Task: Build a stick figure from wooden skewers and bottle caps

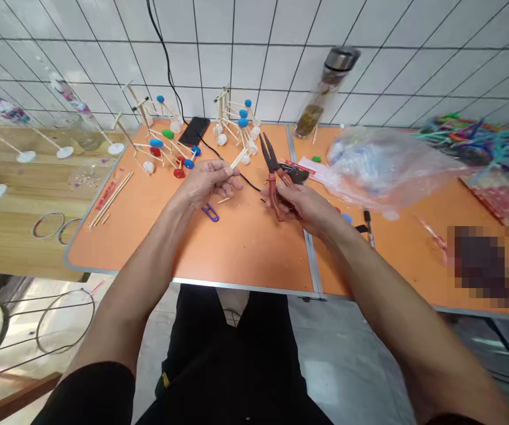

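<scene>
Head-worn camera view, looking down over two bare forearms stretched forward across an orange folding desk with a grey metal edge. Left hand raised near the centre, wrist bent, fingers pinched closed around a thin pale wooden stick. Right hand angled in from the lower right, fingers curled shut around the red handles of long-nose pliers, the dark metal jaws slightly apart and pointing toward the wall, near the stick's tip but not touching it.

Just past the pliers, a dark object, partly hidden by the right hand and hard to make out. Beside it, a red-and-white packet, its printing too small to read. Below the left hand, a small purple clip. Farther back, small models of wooden sticks with blue, red, green and white balls, plus a black smartphone and a black cable. On the right, a crumpled clear plastic bag and a tall glass bottle with a silver cap. Multicoloured pipe cleaners cut off by the right edge; a dark pixelated patch obscuring part of the desk.
</scene>
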Available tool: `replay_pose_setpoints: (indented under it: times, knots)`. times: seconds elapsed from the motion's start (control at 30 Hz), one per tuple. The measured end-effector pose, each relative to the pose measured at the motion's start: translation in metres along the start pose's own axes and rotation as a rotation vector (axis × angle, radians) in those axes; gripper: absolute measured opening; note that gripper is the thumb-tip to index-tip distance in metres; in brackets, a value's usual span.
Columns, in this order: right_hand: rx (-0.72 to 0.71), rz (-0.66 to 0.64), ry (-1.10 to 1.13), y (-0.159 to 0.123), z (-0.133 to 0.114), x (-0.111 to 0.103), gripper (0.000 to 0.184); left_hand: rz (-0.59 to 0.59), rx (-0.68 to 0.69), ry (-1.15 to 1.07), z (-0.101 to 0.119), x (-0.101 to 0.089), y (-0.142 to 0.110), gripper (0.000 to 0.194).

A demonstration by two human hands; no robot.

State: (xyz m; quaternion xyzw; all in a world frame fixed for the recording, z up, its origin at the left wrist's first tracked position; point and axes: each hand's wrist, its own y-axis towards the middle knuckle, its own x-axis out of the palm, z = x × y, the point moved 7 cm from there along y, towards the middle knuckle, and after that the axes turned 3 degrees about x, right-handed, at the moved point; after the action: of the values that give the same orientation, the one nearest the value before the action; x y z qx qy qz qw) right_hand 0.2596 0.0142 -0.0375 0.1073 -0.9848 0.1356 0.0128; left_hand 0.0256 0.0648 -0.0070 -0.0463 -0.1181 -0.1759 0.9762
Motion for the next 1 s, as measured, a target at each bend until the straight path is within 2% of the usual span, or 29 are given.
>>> replay_pose_setpoints:
  times: [0.13, 0.23, 0.4, 0.73, 1.0]
  knots:
    - [-0.043, -0.105, 0.112, 0.018, -0.01, 0.015, 0.055, -0.009, 0.0, 0.003, -0.001, 0.002, -0.002, 0.014]
    - [-0.014, -0.135, 0.133, 0.018, -0.009, 0.02, 0.063, -0.023, -0.006, 0.005, -0.001, 0.005, -0.003, 0.015]
    - [-0.028, -0.109, 0.004, 0.009, -0.006, 0.02, 0.061, -0.04, -0.018, 0.019, 0.0, 0.011, -0.005, 0.011]
    - [-0.176, -0.081, -0.224, 0.007, -0.011, 0.022, 0.079, -0.039, -0.013, 0.057, -0.001, 0.016, -0.008, 0.012]
    - [-0.311, -0.024, -0.397, 0.012, -0.015, 0.019, 0.073, -0.046, 0.004, 0.142, -0.001, 0.016, -0.007, 0.011]
